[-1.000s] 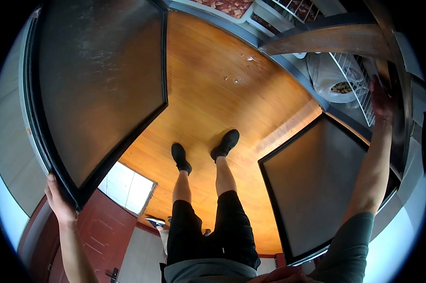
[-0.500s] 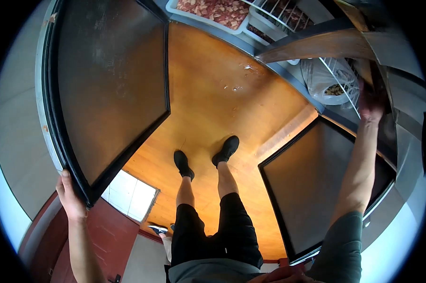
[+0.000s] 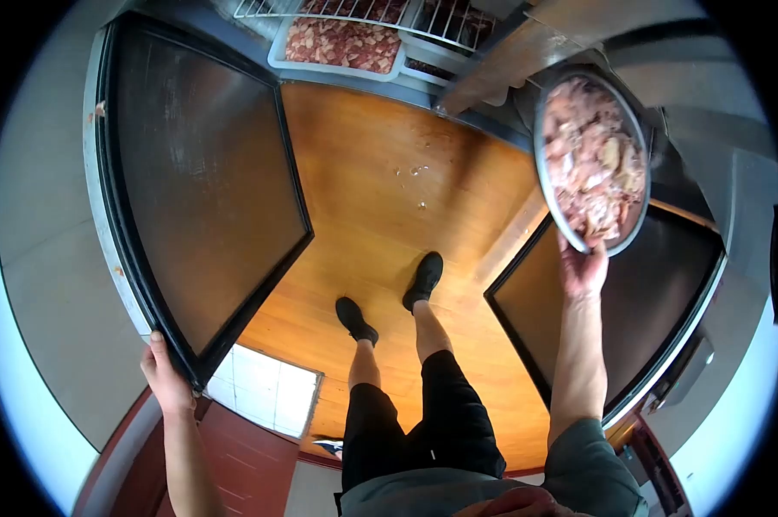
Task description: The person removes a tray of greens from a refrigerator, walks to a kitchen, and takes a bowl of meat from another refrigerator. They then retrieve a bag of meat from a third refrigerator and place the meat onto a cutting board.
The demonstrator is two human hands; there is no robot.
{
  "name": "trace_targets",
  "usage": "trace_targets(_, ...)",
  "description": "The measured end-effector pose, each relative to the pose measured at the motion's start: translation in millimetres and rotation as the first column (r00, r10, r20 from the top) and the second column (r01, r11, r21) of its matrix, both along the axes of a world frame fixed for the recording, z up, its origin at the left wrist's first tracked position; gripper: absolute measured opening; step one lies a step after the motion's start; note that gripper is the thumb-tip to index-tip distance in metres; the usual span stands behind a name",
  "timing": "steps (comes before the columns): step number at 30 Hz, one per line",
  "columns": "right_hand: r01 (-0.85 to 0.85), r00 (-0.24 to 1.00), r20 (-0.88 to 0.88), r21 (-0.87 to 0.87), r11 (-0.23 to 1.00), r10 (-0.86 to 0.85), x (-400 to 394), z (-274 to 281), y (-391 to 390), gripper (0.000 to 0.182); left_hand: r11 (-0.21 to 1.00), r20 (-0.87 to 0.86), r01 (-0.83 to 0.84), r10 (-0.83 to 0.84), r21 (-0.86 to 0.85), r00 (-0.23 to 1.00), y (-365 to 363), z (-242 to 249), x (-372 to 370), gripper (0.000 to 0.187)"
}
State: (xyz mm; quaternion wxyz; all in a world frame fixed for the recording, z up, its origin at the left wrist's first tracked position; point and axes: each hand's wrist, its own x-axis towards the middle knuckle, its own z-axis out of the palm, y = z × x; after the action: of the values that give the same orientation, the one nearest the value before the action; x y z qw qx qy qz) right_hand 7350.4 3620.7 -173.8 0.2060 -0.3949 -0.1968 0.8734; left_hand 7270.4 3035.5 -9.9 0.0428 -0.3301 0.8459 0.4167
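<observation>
My left hand (image 3: 166,376) grips the lower outer edge of an open fridge door (image 3: 203,189), thumb on its rim. My right hand (image 3: 584,269) holds a round metal bowl (image 3: 540,164) by its near rim, fingers under it and thumb over the edge. Pieces of pink raw meat (image 3: 596,164) fill the bowl, slightly blurred. The bowl hangs in front of the fridge's right compartment and hides most of it.
A second open door (image 3: 639,302) stands below the bowl on the right. A white tray of diced meat (image 3: 341,45) sits inside under a wire shelf (image 3: 354,15). Wet spots (image 3: 419,171) mark the wooden floor (image 3: 363,207). Another person's shoe (image 3: 329,445) shows behind my legs.
My right hand, earlier inside the right compartment, is now out with the bowl of meat, nearer the middle. My left hand stays on the door. The view has shifted.
</observation>
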Motion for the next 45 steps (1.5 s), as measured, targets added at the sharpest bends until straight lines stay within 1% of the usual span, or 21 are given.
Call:
trace_targets(1,0.006,0.994,0.107,0.035,0.999,-0.01,14,-7,-9,0.039,1.0,-0.002,0.006,-0.006,0.012,1.0,-1,0,1,0.052)
trace_targets(3,-0.038,0.969,0.244,0.029,0.999,0.029,49,-24,-22,0.049,0.999,0.03,0.037,-0.037,-0.03,0.999,-2,3,1,0.053)
trace_targets(6,-0.144,0.935,0.336,0.06,0.988,0.116,78,-15,-57,0.054,1.0,0.017,-0.007,0.007,0.003,1.0,-1,1,0,0.054)
trace_targets(11,-0.251,0.888,0.389,-0.035,0.967,0.244,121,-22,-92,0.062,1.0,0.052,-0.027,0.026,0.017,0.998,-8,1,2,0.056)
trace_targets(19,-0.37,0.835,0.431,-0.022,0.929,0.343,137,-11,-111,0.062,0.997,0.03,-0.062,0.063,-0.042,0.998,10,7,2,0.06)
trace_targets(25,-0.472,0.786,0.447,-0.013,0.881,0.428,134,3,-89,0.061,0.993,-0.018,0.044,-0.046,-0.11,0.999,38,13,-1,0.049)
trace_targets(26,-0.497,0.772,0.451,-0.011,0.868,0.448,135,2,-84,0.06,0.977,-0.079,0.084,-0.101,-0.198,0.992,42,11,-2,0.046)
trace_targets(29,-0.555,0.738,0.466,0.009,0.832,0.488,131,3,-73,0.057,0.872,-0.222,0.161,-0.29,-0.462,0.931,58,3,-9,0.038)
trace_targets(30,-0.57,0.728,0.474,0.016,0.821,0.496,131,2,-69,0.056,0.853,-0.295,0.11,-0.293,-0.509,0.909,69,0,-12,0.038)
trace_targets(31,-0.588,0.71,0.489,0.016,0.808,0.507,132,-2,-63,0.056,0.667,-0.271,0.114,-0.444,-0.736,0.854,82,1,-16,0.038)
trace_targets(32,-0.607,0.691,0.505,0.018,0.794,0.517,135,-6,-58,0.056,0.428,-0.201,0.084,-0.578,-0.9,0.791,97,5,-22,0.039)
trace_targets(33,-0.623,0.675,0.518,0.019,0.782,0.525,134,-7,-55,0.055,0.156,-0.092,0.022,-0.685,-0.988,0.723,113,4,-26,0.041)
trace_targets(35,-0.629,0.667,0.526,0.017,0.777,0.528,129,-4,-50,0.055,0.155,0.0,0.23,-0.83,-0.961,0.557,159,-6,-25,0.042)
trace_targets(36,-0.631,0.663,0.528,0.013,0.775,0.531,126,-1,-49,0.055,0.458,-0.215,0.375,-0.817,-0.806,0.535,191,-29,-17,0.037)
trace_targets(37,-0.643,0.65,0.527,-0.002,0.766,0.547,123,2,-47,0.054,0.413,-0.034,0.532,-0.812,-0.739,0.583,235,-36,-9,0.036)
trace_targets(38,-0.653,0.642,0.522,-0.013,0.758,0.562,120,4,-46,0.054,0.574,-0.089,0.649,-0.779,-0.499,0.62,272,-59,2,0.038)
trace_targets(39,-0.661,0.635,0.517,-0.02,0.75,0.574,118,7,-43,0.054,0.628,-0.032,0.737,-0.766,-0.252,0.642,308,-73,4,0.042)
trace_targets(40,-0.664,0.632,0.524,-0.013,0.748,0.571,117,8,-42,0.053,0.67,0.049,0.742,-0.741,-0.008,0.67,345,-87,7,0.048)
trace_targets(41,-0.67,0.626,0.534,-0.006,0.743,0.569,119,10,-39,0.053,0.57,0.063,0.821,-0.821,0.045,0.567,367,-109,12,0.058)
trace_targets(43,-0.685,0.62,0.523,-0.005,0.729,0.586,118,10,-33,0.052,0.447,0.053,0.89,-0.89,-0.091,0.453,406,-132,21,0.065)
trace_targets(45,-0.7,0.618,0.487,-0.017,0.714,0.618,117,10,-23,0.052,0.369,0.112,0.925,-0.919,-0.088,0.378,428,-153,30,0.065)
